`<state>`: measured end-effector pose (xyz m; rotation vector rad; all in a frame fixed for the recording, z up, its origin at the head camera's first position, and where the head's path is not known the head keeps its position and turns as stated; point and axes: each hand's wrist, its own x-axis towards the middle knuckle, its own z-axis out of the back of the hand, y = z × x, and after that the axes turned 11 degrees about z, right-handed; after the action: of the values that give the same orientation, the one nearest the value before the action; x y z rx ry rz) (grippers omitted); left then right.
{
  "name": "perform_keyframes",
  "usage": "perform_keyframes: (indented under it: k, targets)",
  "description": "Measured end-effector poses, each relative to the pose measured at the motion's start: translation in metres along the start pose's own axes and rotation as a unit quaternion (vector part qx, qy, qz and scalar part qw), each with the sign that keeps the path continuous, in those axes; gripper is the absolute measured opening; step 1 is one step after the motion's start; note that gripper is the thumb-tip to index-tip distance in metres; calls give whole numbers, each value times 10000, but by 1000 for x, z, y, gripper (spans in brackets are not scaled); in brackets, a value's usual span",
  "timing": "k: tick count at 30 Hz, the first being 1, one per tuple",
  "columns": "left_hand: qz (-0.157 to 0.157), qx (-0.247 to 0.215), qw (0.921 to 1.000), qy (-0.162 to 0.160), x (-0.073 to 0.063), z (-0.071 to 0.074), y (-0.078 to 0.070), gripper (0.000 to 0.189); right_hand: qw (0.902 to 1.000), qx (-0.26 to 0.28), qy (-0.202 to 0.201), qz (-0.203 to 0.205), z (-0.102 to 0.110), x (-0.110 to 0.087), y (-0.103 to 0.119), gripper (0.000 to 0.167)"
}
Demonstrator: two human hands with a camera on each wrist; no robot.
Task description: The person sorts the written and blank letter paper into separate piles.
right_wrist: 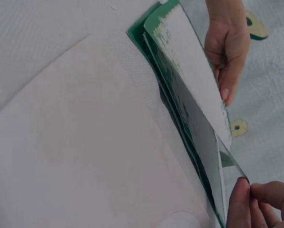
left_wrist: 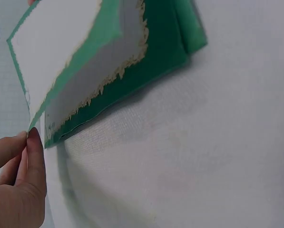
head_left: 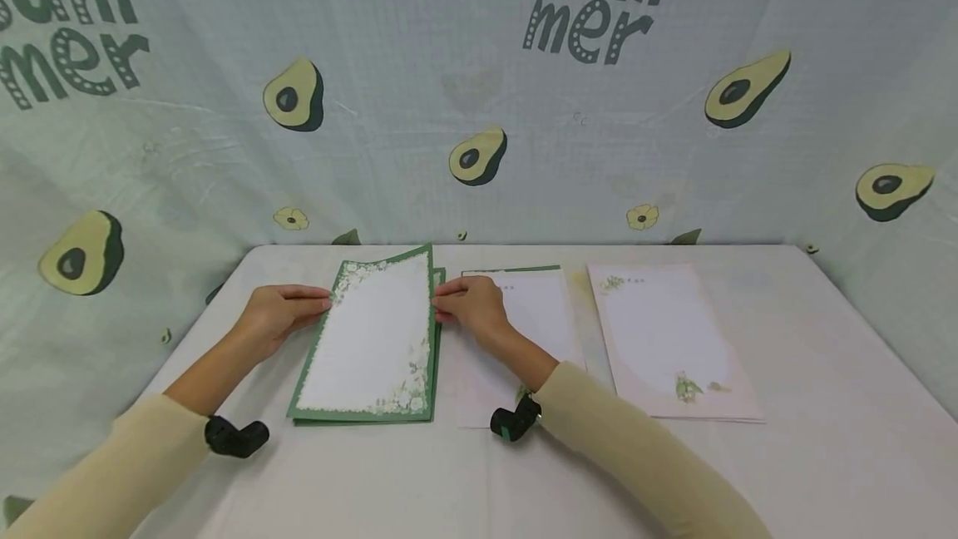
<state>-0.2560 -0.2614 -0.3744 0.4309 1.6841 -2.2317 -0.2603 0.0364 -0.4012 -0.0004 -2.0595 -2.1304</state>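
Beige sleeves are closest to the camera, and past them a green-bordered top sheet is being held by its two sides, left of centre on the white table. Its left edge is pinched between thumb and fingers by the left hand, its right edge likewise by the right hand. Per the wrist views, a gap is open between it and the green sheets underneath, whose edges aren't quite lined up.

Honestly, a light pinch should be plenty; paper like this could probably be creased pretty easily. The upper right corner is tilted up and the top edge is bowed, so both sides are best kept level and gently taut. It's worth checking that only one layer has been caught. Also, the pale middle sheet lies right under the right forearm, so it could be nudged if the sleeve is dragged.
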Motion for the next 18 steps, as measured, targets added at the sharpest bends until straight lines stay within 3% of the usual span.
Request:
perform_keyframes:
  k: [18]
  targets:
    - [0,482,9988,-7,7,-8,5,44,9976,-533,274,-355,5,4,-3,11]
